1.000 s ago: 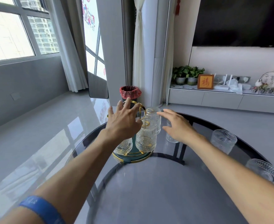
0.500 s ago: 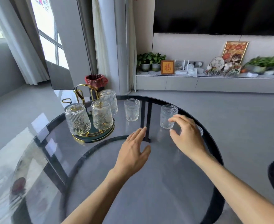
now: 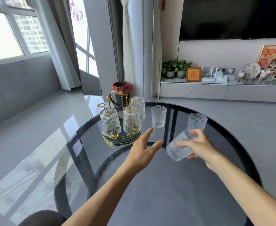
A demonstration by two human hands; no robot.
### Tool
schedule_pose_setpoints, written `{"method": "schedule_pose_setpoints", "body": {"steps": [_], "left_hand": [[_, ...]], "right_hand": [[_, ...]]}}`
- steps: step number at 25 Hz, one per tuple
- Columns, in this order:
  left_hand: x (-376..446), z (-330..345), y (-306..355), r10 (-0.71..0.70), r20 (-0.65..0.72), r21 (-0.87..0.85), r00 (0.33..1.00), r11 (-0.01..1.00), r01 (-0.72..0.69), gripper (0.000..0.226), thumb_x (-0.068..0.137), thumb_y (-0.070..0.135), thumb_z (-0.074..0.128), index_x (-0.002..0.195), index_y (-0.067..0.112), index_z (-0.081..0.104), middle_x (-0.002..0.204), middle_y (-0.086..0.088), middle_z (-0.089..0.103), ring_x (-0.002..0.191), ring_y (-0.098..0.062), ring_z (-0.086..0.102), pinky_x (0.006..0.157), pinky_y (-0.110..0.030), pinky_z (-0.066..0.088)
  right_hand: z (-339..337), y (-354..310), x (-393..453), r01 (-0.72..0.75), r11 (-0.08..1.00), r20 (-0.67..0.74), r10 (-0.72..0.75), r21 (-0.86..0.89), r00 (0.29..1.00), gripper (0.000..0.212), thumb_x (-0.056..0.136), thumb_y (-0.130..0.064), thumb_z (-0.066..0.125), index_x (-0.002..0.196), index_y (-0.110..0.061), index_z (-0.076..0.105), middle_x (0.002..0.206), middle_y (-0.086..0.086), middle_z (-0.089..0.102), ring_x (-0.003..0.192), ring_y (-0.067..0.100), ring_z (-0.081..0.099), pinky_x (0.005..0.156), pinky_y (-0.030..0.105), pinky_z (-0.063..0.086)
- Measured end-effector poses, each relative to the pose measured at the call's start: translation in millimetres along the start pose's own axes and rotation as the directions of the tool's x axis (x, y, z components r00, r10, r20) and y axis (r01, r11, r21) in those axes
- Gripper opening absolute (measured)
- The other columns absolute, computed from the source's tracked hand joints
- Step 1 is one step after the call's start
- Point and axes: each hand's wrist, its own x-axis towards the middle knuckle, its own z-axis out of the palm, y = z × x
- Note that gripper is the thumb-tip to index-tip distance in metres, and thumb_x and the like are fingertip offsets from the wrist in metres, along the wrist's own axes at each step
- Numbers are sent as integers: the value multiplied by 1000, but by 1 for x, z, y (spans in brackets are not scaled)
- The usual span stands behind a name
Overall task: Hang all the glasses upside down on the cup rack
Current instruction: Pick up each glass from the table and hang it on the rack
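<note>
Head view: right hand point(image 3: 199, 147) grips a tilted glass point(image 3: 178, 148) above the counter point(image 3: 150, 193); left hand point(image 3: 142, 152) hovers spread, empty. Next, I judge: invert it onto a free peg of the cup rack point(image 3: 117, 101).

Right hand point(image 3: 199, 148), half a second ago open beside an upright glass on the table, now closed around a ribbed glass point(image 3: 179, 147), lifted and tilted on its side above the glass top. Left hand point(image 3: 142, 152) moved forward a little, now nearer the cup rack point(image 3: 121, 137), fingers spread, holding nothing. One second ago, both hands up at the rack.
</note>
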Motion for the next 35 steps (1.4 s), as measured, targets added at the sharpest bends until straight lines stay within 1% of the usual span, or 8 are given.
{"method": "schedule_pose_setpoints", "body": {"steps": [3, 9, 12, 14, 16, 22, 27, 35], "left_hand": [[-14, -27, -1, -129, -37, -407, 991, 908, 103, 76, 79, 62, 67, 145, 36, 41, 138, 5, 58, 112, -7, 63, 99, -38, 48], [-15, -109, -4, -192, -313, -770, 930, 624, -130, 52, 73, 36, 80, 118, 14, 67, 112, -10, 75, 103, -31, 72, 75, -31, 60], [9, -161, -8, -156, -495, -661, 855, 706, -254, 65, 71, 33, 80, 127, 6, 59, 114, -18, 72, 102, -32, 72, 76, -35, 62], [29, -197, -14, -102, -571, -545, 814, 790, -283, 65, 74, 32, 82, 130, 7, 57, 113, -18, 70, 89, -23, 76, 69, -33, 62], [49, -226, -22, -44, -628, -339, 777, 914, -223, 73, 67, 43, 86, 128, 15, 59, 114, -16, 69, 89, -22, 74, 69, -36, 62], [99, -246, -47, 73, -569, 10, 819, 997, -82, 102, 38, 69, 85, 127, 23, 62, 115, -4, 69, 99, -24, 69, 87, -49, 58], [125, -243, -59, 114, -446, 282, 888, 959, 18, 86, 54, 51, 89, 130, 21, 61, 128, -7, 66, 110, -21, 62, 94, -34, 47], [137, -217, -72, 153, -293, 564, 944, 825, 42, 86, 64, 33, 91, 138, 11, 54, 132, -16, 65, 119, -31, 62, 101, -44, 48]], "right_hand": [[52, -40, -19, 16, 902, 191, -109, 432, 976, 81, 49, -42, 89, 116, -17, 51, 121, 10, 60, 106, 17, 62, 73, 43, 60], [115, -129, -26, 158, 895, 428, -347, 417, 834, 80, 59, -63, 76, 123, -23, 52, 132, 3, 57, 116, 18, 57, 90, 45, 53], [131, -165, -3, 478, 868, 282, -497, 136, 821, 48, 77, -69, 52, 109, -34, 56, 119, -7, 62, 107, 15, 57, 86, 40, 47], [139, -179, 26, 696, 567, 159, -714, -441, 682, 43, 87, -52, 49, 123, -28, 50, 130, -2, 56, 112, 25, 54, 87, 41, 42], [151, -186, 51, 664, 388, 257, -707, -638, 660, 52, 90, -37, 50, 139, -25, 37, 148, -1, 42, 123, 30, 48, 96, 45, 40], [170, -184, 76, 664, 409, 263, -691, -627, 674, 47, 80, -6, 46, 122, -25, 57, 127, 3, 63, 100, 33, 61, 74, 38, 48], [168, -191, 73, 637, 429, 267, -654, -640, 708, 55, 74, -4, 50, 122, -28, 59, 114, 8, 68, 77, 28, 52, 63, 32, 39], [164, -185, 70, 633, 328, 281, -688, -701, 669, 54, 75, -1, 55, 124, -24, 55, 120, 4, 65, 95, 32, 64, 70, 35, 44]]}}
